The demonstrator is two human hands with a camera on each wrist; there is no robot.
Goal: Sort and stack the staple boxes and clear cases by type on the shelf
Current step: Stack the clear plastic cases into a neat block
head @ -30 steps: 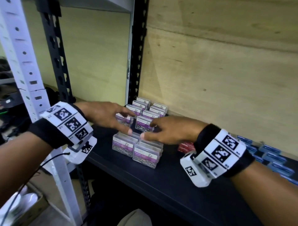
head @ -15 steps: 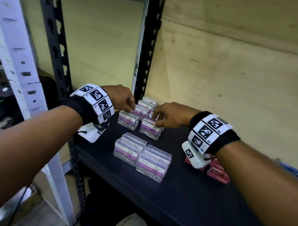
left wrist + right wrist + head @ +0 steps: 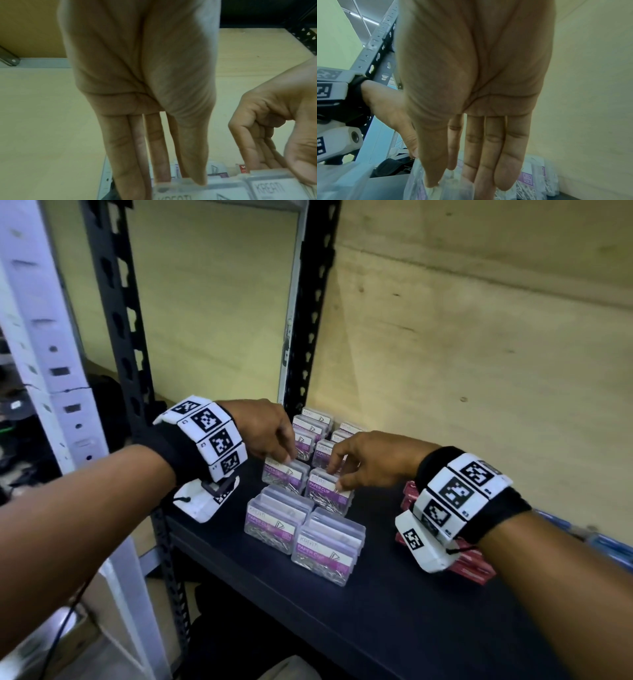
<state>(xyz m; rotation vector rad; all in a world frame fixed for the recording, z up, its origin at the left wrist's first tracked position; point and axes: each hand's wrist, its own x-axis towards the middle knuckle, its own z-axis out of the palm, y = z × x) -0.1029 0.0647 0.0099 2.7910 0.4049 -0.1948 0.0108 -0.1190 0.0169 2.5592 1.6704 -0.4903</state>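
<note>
A: case colours?
B: clear cases (image 3: 328,544), purple-and-white labels (image 3: 323,553), silver clips inside. Staple boxes (image 3: 474,565) red; blue ones (image 3: 608,546) far right.
A: rest?
B: shelf (image 3: 394,611) black, wall (image 3: 479,337) pale yellow, wristbands (image 3: 452,494) white with black square markers.

Both forearms extended forward, palms down, wrists banded. Left hand (image 3: 265,431): fingers straight, pointing down, thumb alongside. Right hand (image 3: 371,458): fingers extended downward, thumb opposed, tips close to left hand's.

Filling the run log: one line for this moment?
left hand grips clear case | right hand grips neighbouring case | shelf
</note>
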